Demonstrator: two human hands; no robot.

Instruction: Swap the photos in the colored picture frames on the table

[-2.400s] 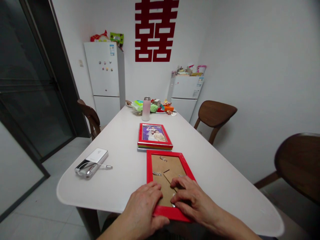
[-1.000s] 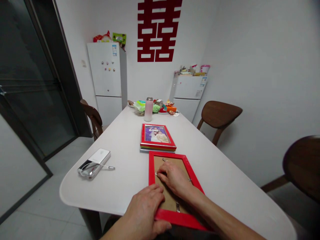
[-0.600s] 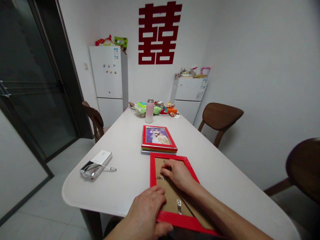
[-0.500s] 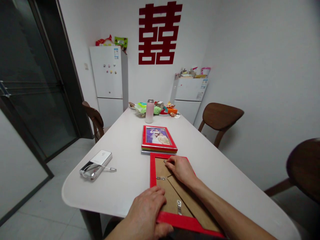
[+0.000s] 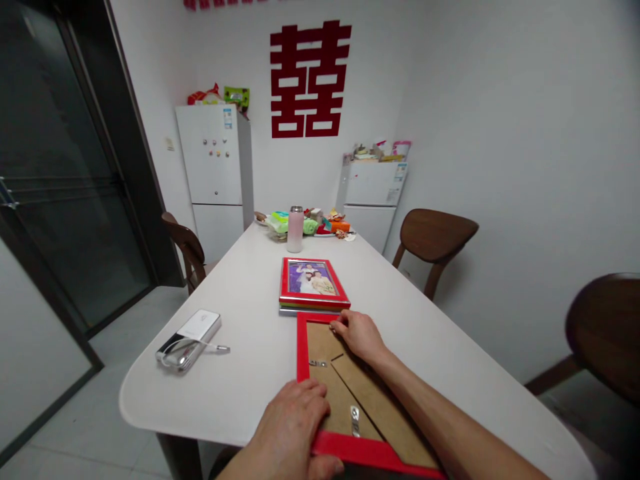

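Observation:
A red picture frame [image 5: 303, 347] lies face down at the near end of the table, its brown backing board [image 5: 320, 343] facing up. My left hand [image 5: 293, 423] grips the frame's near left corner, fingers over the edge and thumb along the near side. With thumb and fingers pinched, my right hand [image 5: 361, 335] works at a small metal clip [image 5: 332, 327] by the far edge of the backing; the fingertips mostly cover it. Two more metal clips show uncovered, a left one [image 5: 318, 364] and a near one [image 5: 355, 421]. A stand flap [image 5: 380, 393] runs diagonally across the board, partly under my right forearm.
Just beyond the frame is a stack of picture frames [image 5: 314, 300], the top one holding a photo. A power bank with a white cable [image 5: 193, 339] lies to the left. Farther back stand a pink bottle [image 5: 295, 230] and a pile of packets [image 5: 337, 227]. Chairs flank the white table [image 5: 240, 373].
The fingertips of my right hand have come over the metal clip at the far edge, which showed more before. My left hand keeps its grip. The view has tilted up slightly.

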